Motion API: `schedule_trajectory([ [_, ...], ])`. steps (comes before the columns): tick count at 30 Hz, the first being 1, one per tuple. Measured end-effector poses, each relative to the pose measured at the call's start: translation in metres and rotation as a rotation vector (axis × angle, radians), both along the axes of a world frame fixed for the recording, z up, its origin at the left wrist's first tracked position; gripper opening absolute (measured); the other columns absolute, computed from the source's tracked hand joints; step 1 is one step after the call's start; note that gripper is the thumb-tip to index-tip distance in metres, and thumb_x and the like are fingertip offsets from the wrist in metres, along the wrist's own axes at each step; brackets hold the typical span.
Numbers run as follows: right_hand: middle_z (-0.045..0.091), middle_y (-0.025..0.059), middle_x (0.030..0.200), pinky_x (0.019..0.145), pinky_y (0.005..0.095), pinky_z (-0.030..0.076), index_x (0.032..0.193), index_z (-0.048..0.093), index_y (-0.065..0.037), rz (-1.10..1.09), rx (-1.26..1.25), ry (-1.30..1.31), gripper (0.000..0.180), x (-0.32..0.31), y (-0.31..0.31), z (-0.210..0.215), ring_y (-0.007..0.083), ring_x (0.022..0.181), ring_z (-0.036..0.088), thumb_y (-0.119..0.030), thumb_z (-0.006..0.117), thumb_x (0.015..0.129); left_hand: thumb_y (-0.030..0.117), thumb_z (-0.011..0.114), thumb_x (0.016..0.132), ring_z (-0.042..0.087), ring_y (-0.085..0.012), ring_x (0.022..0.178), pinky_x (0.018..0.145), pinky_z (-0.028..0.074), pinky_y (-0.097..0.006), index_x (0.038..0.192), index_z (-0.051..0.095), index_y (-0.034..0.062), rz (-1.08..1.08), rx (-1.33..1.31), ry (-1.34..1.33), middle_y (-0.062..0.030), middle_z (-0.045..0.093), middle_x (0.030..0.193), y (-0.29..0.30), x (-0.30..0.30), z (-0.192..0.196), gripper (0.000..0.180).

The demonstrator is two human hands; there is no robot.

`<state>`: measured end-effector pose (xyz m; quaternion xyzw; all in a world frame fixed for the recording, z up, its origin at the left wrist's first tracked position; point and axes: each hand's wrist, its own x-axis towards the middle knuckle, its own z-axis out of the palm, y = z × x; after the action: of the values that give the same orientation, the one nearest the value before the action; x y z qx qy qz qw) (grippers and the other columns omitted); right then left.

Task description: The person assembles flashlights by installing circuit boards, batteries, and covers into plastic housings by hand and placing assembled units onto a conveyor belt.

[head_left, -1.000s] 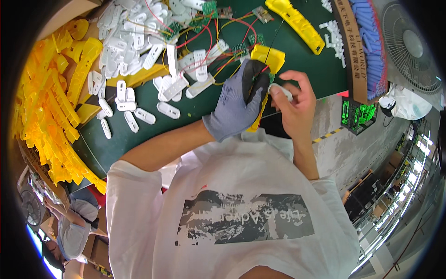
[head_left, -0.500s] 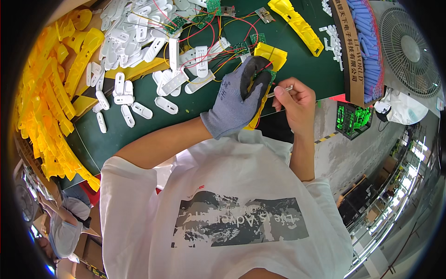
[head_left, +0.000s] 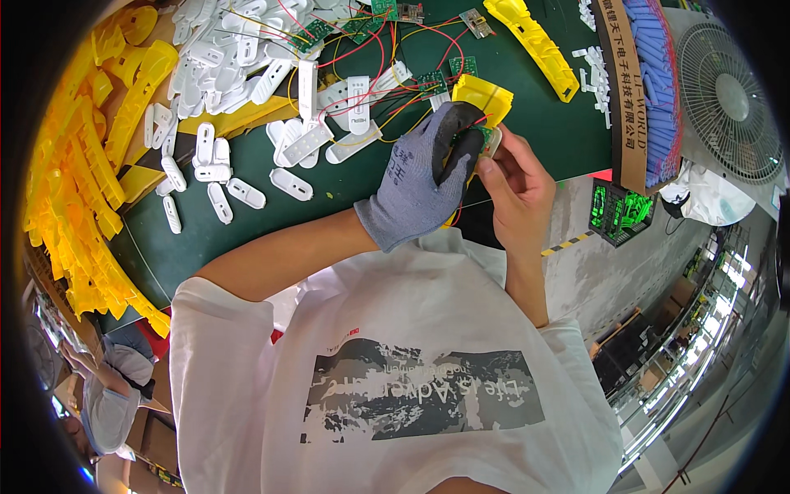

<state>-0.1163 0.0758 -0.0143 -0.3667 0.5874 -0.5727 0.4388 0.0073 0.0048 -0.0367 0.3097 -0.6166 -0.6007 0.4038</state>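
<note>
In a grey glove with dark fingertips, my left hand (head_left: pixel 415 181) is closed around a curved yellow plastic shell (head_left: pixel 484 94). A small green circuit board (head_left: pixel 485 132) with red wire shows at its thumb and fingertips, against the shell. Bare, my right hand (head_left: pixel 520 185) meets it from the right, thumb and fingers pinching a small whitish piece (head_left: pixel 494 141) at the board's edge. The fingers partly cover that piece, so its exact kind cannot be made out. The glove hides much of the shell.
Wired circuit boards (head_left: pixel 362 30) and white plastic casings (head_left: pixel 239 62) crowd the green table. Yellow shells (head_left: pixel 74 189) are heaped at left; another yellow shell (head_left: pixel 535 49) lies far right. A cardboard box (head_left: pixel 632 107) of blue cylinders stands beside a fan (head_left: pixel 728 99).
My right hand has moved up and left, bringing the whitish piece from beside the shell to the green board. My left hand keeps its hold on the shell.
</note>
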Motion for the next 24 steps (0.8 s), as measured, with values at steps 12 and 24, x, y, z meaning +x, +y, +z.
schedule_trajectory([
  [12, 0.057, 0.0154, 0.123, 0.089, 0.0261, 0.051, 0.127, 0.055, 0.004, 0.005, -0.046, 0.121, 0.042, 0.005, 0.000, 0.004, 0.0157, 0.102, 0.061, 0.011, 0.059, 0.086, 0.001, 0.054, 0.086, 0.056, -0.0394, 0.078, 0.067, 0.046, -0.042, 0.109, 0.050, -0.0018, 0.064, -0.117, -0.044, -0.0209, 0.054, 0.091, 0.003, 0.000, -0.004, 0.023],
  [24, 0.062, 0.0168, 0.120, 0.079, 0.0223, 0.050, 0.124, 0.057, 0.005, 0.054, 0.019, 0.638, 0.037, 0.013, 0.004, 0.015, 0.0142, 0.094, 0.064, -0.001, 0.061, 0.089, 0.002, 0.053, 0.088, 0.057, -0.0400, 0.078, 0.065, 0.047, -0.042, 0.112, 0.048, -0.0007, 0.049, -0.012, -0.048, -0.0213, 0.053, 0.093, 0.010, 0.004, 0.002, 0.025],
])
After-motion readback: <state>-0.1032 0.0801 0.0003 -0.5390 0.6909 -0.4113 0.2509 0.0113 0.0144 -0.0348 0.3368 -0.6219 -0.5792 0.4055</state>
